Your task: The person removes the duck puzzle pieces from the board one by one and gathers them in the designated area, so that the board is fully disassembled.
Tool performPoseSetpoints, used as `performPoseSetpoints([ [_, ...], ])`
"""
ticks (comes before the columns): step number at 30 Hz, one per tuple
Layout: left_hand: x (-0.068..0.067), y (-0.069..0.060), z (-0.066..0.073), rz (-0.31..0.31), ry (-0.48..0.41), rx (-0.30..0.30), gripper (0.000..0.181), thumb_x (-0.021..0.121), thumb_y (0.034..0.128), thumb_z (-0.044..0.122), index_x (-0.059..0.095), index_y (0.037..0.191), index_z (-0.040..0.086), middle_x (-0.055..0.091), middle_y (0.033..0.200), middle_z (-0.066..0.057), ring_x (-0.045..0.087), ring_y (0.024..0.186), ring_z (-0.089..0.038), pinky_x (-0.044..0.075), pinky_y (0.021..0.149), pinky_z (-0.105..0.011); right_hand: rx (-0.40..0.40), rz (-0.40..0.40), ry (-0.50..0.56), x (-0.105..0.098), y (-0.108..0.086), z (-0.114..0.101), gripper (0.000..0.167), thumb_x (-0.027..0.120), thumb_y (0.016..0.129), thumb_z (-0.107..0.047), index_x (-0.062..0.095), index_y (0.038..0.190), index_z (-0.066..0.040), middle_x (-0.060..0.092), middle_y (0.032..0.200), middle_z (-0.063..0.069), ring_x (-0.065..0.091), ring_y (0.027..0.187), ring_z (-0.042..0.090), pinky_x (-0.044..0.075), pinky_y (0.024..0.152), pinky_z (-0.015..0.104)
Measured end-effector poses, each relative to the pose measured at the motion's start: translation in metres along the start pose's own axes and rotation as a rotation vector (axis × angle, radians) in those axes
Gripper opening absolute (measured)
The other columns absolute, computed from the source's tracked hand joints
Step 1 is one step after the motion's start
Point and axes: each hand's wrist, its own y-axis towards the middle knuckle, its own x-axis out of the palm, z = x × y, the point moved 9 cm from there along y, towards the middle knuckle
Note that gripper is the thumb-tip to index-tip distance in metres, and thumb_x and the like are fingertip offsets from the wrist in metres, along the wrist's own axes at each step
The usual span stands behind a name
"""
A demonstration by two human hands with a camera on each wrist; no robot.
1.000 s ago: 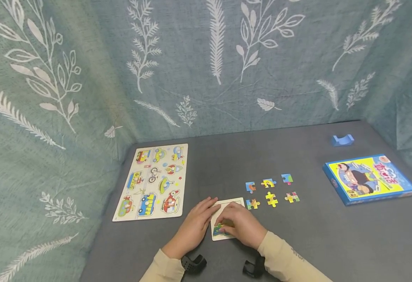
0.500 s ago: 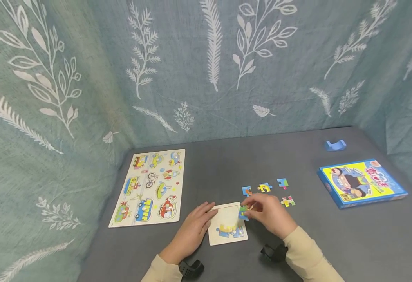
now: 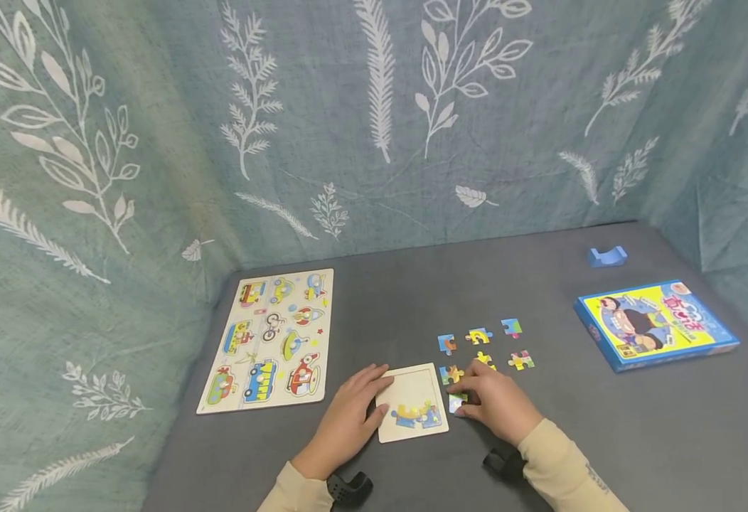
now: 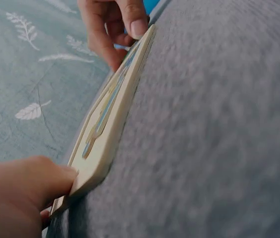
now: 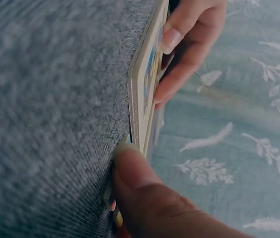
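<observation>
A small wooden puzzle tray (image 3: pixel 406 384) lies on the table, with a few joined blue and yellow puzzle pieces (image 3: pixel 415 414) along its near side. My left hand (image 3: pixel 348 416) rests at the tray's left edge, fingers fairly straight; in the left wrist view its thumb (image 4: pixel 55 181) presses on the tray's face. Just right of the tray, my right hand (image 3: pixel 498 404) pinches a green and whitish puzzle piece (image 3: pixel 456 403) between thumb and fingers, low at the table. In the right wrist view the right thumb (image 5: pixel 137 171) hides most of that piece.
Several loose puzzle pieces lie in two rows beyond the right hand, among them a yellow one (image 3: pixel 478 336) and a pink-green one (image 3: pixel 521 360). A wooden vehicle board (image 3: pixel 265 341) lies at left. A flat blue-yellow box (image 3: pixel 658 323) and a blue block (image 3: pixel 607 256) are at right.
My right hand has moved from over the tray to its right side, carrying a pinched piece, and then lower toward the table. The left hand stays at the tray's left edge.
</observation>
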Motion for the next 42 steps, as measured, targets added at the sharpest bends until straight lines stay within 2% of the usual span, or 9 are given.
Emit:
performPoseSetpoints([
  [6, -0.007, -0.001, -0.001, 0.059, 0.082, 0.0, 0.041, 0.075, 0.0965, 0.011, 0.068, 0.137, 0.01, 0.058, 0.15, -0.006, 0.05, 0.142, -0.029, 0.043, 0.114, -0.056, -0.099, -0.012, -0.008, 0.002, 0.001, -0.011, 0.033, 0.09, 0.081, -0.009, 0.082, 0.113, -0.007, 0.052, 0.095, -0.006, 0.048, 0.073, 0.003, 0.048, 0.063, 0.022],
  [15, -0.012, -0.001, -0.003, 0.082, 0.108, 0.006, 0.041, 0.076, 0.0941, 0.01, 0.069, 0.135, 0.009, 0.06, 0.148, -0.006, 0.052, 0.14, -0.027, 0.042, 0.116, -0.05, -0.13, 0.016, -0.081, -0.001, 0.002, -0.017, 0.033, 0.091, 0.08, -0.01, 0.083, 0.111, -0.007, 0.052, 0.095, -0.006, 0.05, 0.072, 0.004, 0.048, 0.062, 0.024],
  [25, -0.01, -0.002, -0.003, 0.062, 0.101, 0.004, 0.041, 0.075, 0.0956, 0.011, 0.069, 0.136, 0.008, 0.059, 0.149, -0.007, 0.051, 0.141, -0.029, 0.042, 0.115, -0.053, -0.144, 0.032, -0.152, -0.003, 0.0, -0.016, 0.033, 0.094, 0.076, -0.015, 0.084, 0.107, -0.011, 0.054, 0.09, -0.007, 0.052, 0.073, 0.008, 0.049, 0.065, 0.027],
  [31, -0.007, -0.002, -0.002, 0.052, 0.089, 0.02, 0.039, 0.075, 0.0965, 0.01, 0.069, 0.135, 0.007, 0.058, 0.149, -0.009, 0.051, 0.14, -0.031, 0.042, 0.115, -0.055, -0.168, 0.098, -0.089, -0.007, 0.005, -0.045, 0.028, 0.094, 0.078, -0.014, 0.084, 0.105, -0.015, 0.053, 0.088, -0.007, 0.046, 0.075, 0.007, 0.046, 0.065, 0.026],
  [33, -0.008, -0.001, -0.001, 0.06, 0.088, 0.028, 0.039, 0.075, 0.0964, 0.01, 0.069, 0.135, 0.007, 0.059, 0.149, -0.009, 0.051, 0.14, -0.032, 0.042, 0.114, -0.055, -0.18, 0.1, -0.101, 0.0, 0.01, -0.058, 0.028, 0.093, 0.08, -0.017, 0.084, 0.107, -0.015, 0.054, 0.09, -0.006, 0.045, 0.078, 0.009, 0.047, 0.067, 0.026],
  [35, -0.007, -0.001, -0.002, 0.064, 0.085, 0.029, 0.039, 0.075, 0.0966, 0.01, 0.069, 0.135, 0.007, 0.059, 0.149, -0.009, 0.051, 0.14, -0.031, 0.042, 0.114, -0.055, -0.188, 0.087, -0.161, 0.013, 0.014, -0.068, 0.03, 0.092, 0.082, -0.025, 0.083, 0.109, -0.016, 0.056, 0.095, -0.003, 0.046, 0.081, 0.012, 0.048, 0.07, 0.029],
  [38, -0.007, -0.001, -0.003, 0.056, 0.07, 0.022, 0.039, 0.075, 0.0968, 0.01, 0.069, 0.135, 0.007, 0.059, 0.149, -0.009, 0.051, 0.14, -0.031, 0.041, 0.115, -0.054, -0.195, 0.061, -0.231, 0.033, 0.017, -0.075, 0.035, 0.092, 0.082, -0.034, 0.083, 0.112, -0.018, 0.06, 0.107, 0.0, 0.052, 0.093, 0.018, 0.053, 0.079, 0.036],
  [40, -0.006, -0.003, -0.004, 0.049, 0.065, 0.018, 0.039, 0.075, 0.0968, 0.011, 0.069, 0.135, 0.007, 0.059, 0.149, -0.008, 0.051, 0.14, -0.031, 0.041, 0.115, -0.054, -0.213, 0.054, -0.237, 0.042, 0.016, -0.076, 0.035, 0.092, 0.08, -0.035, 0.083, 0.111, -0.019, 0.063, 0.112, 0.001, 0.055, 0.101, 0.02, 0.054, 0.083, 0.041],
  [42, -0.006, -0.004, -0.004, 0.045, 0.068, 0.015, 0.039, 0.075, 0.0968, 0.011, 0.069, 0.136, 0.007, 0.058, 0.15, -0.008, 0.051, 0.14, -0.031, 0.042, 0.115, -0.054, -0.234, 0.041, -0.199, 0.048, 0.015, -0.078, 0.034, 0.093, 0.079, -0.031, 0.083, 0.11, -0.02, 0.064, 0.114, 0.0, 0.056, 0.106, 0.02, 0.055, 0.087, 0.042],
])
